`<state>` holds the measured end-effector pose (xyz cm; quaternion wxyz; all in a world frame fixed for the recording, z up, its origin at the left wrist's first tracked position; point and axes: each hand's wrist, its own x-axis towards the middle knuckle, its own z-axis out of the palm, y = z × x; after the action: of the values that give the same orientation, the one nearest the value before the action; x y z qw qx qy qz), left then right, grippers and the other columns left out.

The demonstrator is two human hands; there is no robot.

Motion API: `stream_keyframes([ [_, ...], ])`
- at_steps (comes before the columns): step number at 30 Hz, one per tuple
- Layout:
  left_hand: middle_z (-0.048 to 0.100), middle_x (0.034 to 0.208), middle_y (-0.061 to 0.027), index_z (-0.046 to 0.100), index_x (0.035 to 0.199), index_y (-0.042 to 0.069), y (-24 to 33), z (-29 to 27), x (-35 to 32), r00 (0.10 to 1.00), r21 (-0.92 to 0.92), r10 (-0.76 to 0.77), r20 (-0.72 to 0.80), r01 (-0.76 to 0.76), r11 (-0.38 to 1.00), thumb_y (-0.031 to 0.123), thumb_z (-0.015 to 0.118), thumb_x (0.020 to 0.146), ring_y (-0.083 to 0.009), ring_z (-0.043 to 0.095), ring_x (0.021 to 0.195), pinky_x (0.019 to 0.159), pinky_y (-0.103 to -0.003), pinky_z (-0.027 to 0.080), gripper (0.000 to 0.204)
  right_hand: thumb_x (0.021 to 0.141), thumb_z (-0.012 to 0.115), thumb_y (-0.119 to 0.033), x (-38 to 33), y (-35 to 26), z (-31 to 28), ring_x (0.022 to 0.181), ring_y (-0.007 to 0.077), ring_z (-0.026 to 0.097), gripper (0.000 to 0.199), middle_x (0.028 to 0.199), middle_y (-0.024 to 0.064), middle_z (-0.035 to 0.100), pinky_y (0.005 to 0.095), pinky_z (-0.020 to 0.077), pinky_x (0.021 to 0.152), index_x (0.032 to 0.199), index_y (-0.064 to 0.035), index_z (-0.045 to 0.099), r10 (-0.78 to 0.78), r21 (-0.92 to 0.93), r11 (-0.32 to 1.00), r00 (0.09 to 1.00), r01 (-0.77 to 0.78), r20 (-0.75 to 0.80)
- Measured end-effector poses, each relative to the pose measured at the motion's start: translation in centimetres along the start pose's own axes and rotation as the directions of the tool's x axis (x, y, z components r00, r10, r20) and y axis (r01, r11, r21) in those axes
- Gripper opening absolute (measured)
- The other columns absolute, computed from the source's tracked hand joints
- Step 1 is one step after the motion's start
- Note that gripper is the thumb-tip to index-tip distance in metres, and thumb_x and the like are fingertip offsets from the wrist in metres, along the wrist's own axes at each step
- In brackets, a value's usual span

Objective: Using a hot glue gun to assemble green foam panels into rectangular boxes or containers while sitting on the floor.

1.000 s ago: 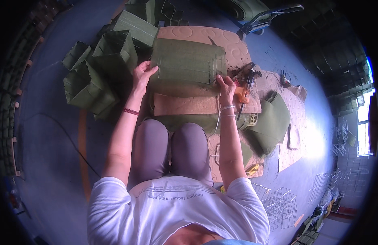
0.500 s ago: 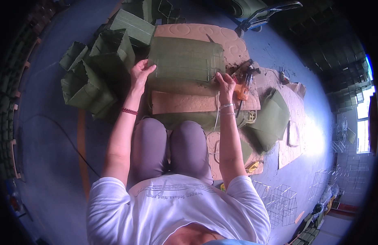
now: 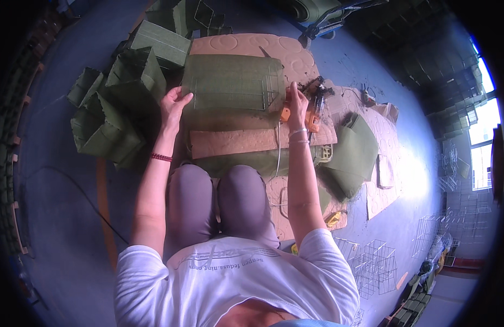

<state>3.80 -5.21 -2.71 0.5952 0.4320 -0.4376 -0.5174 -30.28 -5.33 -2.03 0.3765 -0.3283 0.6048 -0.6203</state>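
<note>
My left hand (image 3: 174, 104) pinches the left edge of a flat green fabric panel (image 3: 225, 82), thumb on top. Thin wire lines form a rectangle across the panel. Just off its right edge is my right hand (image 3: 298, 106), thumb stretched upward and apart from the panel; the other fingers are partly hidden. An orange-handled tool (image 3: 313, 123), perhaps a glue gun, lies beside and partly behind that hand. Another orange part (image 3: 284, 114) shows at the hand's left, near a white cord (image 3: 278, 147). The panel rests over brown cardboard (image 3: 230, 143) in front of my knees.
Open green fabric boxes (image 3: 107, 128) cluster at the left. Embossed cardboard (image 3: 252, 42) lies beyond the panel, with dark scraps near the tools. Folded green fabric (image 3: 350, 158) is at the right. Wire frames (image 3: 374, 267) stand lower right; a dark cable (image 3: 83, 188) crosses the floor.
My right hand has let go of the panel's right edge and moved away beside the orange tools. My left hand keeps its hold. The whole view has shifted slightly.
</note>
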Motion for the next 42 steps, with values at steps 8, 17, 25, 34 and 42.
stream_keyframes([
  [8,0.066,0.092,-0.006,0.06,0.102,-0.001,0.4,0.5,-0.3,1.0,-0.014,-0.005,-0.001,0.005,1.0,0.001,0.065,0.08,-0.0103,0.061,0.081,0.078,-0.024,0.048,0.022,0.083,0.066,-0.027,5.8,0.1,2.1,0.068,0.0089,0.056,0.032,0.081,0.0007,0.063,0.0221,0.0436,0.063,0.096,0.0028,0.066,-0.076,0.009,0.997,0.979,0.075,0.19],
  [17,0.065,0.092,-0.0062,0.06,0.102,-0.001,0.6,0.5,-0.4,1.0,-0.027,-0.021,0.001,0.021,0.999,0.001,0.065,0.08,-0.01,0.061,0.081,0.076,-0.023,0.048,0.023,0.082,0.069,-0.027,5.3,1.0,2.3,0.061,0.0054,0.051,0.027,0.071,-0.0023,0.06,0.0196,0.0401,0.059,0.085,0.0,0.067,-0.035,0.135,0.991,0.986,0.013,0.163],
  [25,0.066,0.092,-0.0053,0.061,0.101,-0.001,0.1,0.1,-0.3,1.0,-0.039,-0.011,-0.003,0.011,0.999,0.002,0.066,0.08,-0.0095,0.06,0.081,0.077,-0.023,0.047,0.022,0.084,0.067,-0.033,1.6,0.4,0.9,0.059,0.0054,0.049,0.032,0.07,-0.0013,0.059,0.0194,0.039,0.056,0.086,-0.0012,0.066,0.053,0.153,0.985,0.983,-0.081,0.177],
  [34,0.065,0.093,-0.0054,0.061,0.101,-0.001,0.1,0.5,-0.4,0.999,-0.024,-0.025,-0.02,0.025,0.999,0.004,0.066,0.08,-0.0098,0.06,0.083,0.078,-0.024,0.047,0.022,0.082,0.069,-0.02,0.9,1.2,0.6,0.058,0.0024,0.047,0.015,0.067,-0.0068,0.056,0.0176,0.0355,0.054,0.079,-0.005,0.066,-0.045,0.179,0.984,0.982,0.012,0.186],
  [42,0.065,0.093,-0.0053,0.061,0.101,-0.001,0.1,0.5,-0.6,1.0,-0.052,-0.027,-0.014,0.026,0.998,0.006,0.066,0.081,-0.0097,0.06,0.082,0.075,-0.023,0.047,0.022,0.084,0.067,-0.02,0.7,1.7,0.3,0.059,0.0024,0.046,0.014,0.068,-0.0077,0.055,0.0178,0.0376,0.055,0.081,-0.0066,0.066,-0.007,0.221,0.975,0.985,-0.031,0.172],
])
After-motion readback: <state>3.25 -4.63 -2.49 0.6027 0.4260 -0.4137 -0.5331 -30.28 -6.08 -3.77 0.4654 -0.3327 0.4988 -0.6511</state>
